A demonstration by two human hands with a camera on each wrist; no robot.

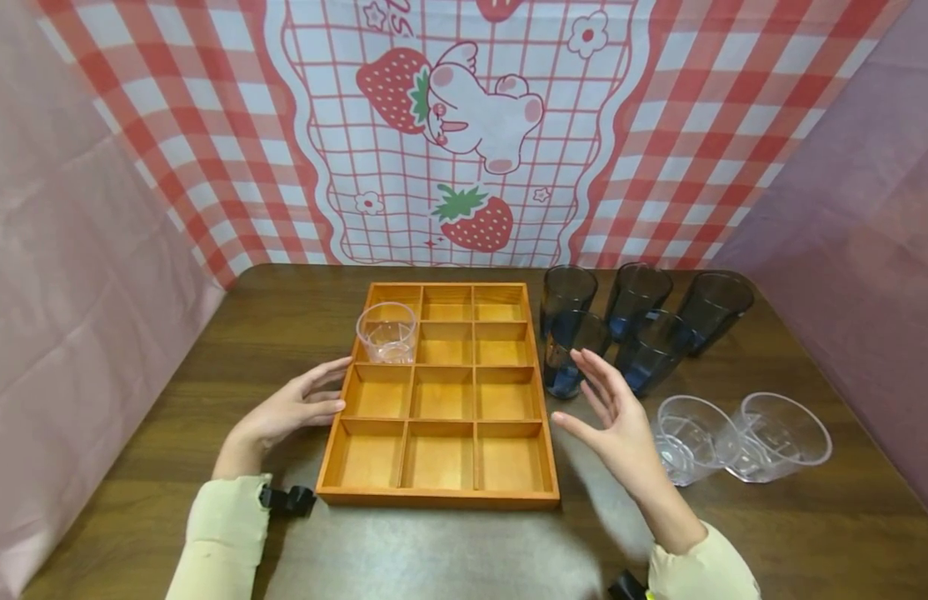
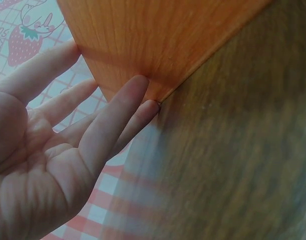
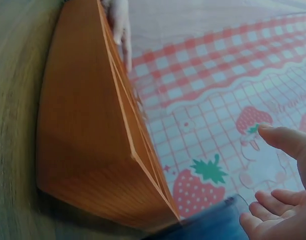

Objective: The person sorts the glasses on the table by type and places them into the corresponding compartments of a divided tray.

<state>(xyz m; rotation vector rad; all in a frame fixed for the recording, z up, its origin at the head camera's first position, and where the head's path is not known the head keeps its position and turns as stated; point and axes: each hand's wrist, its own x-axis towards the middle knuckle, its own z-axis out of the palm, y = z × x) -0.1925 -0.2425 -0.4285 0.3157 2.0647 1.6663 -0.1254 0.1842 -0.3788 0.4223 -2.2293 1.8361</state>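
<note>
A wooden box divided into small compartments lies in the middle of the table. My left hand has its outstretched fingertips at the box's left side; the left wrist view shows them against the wooden wall. One clear plastic cup stands upright in the left compartment of the second row from the back. Just off the box's right side hovers my right hand, fingers spread and holding nothing. Several dark blue cups stand beyond it, the nearest close to its fingertips; part of one blue cup shows in the right wrist view.
Two clear cups stand at the right, beside the right wrist. Behind the brown wooden table hangs a checked strawberry cloth. Plain pink cloth borders the left, and a purple one the right.
</note>
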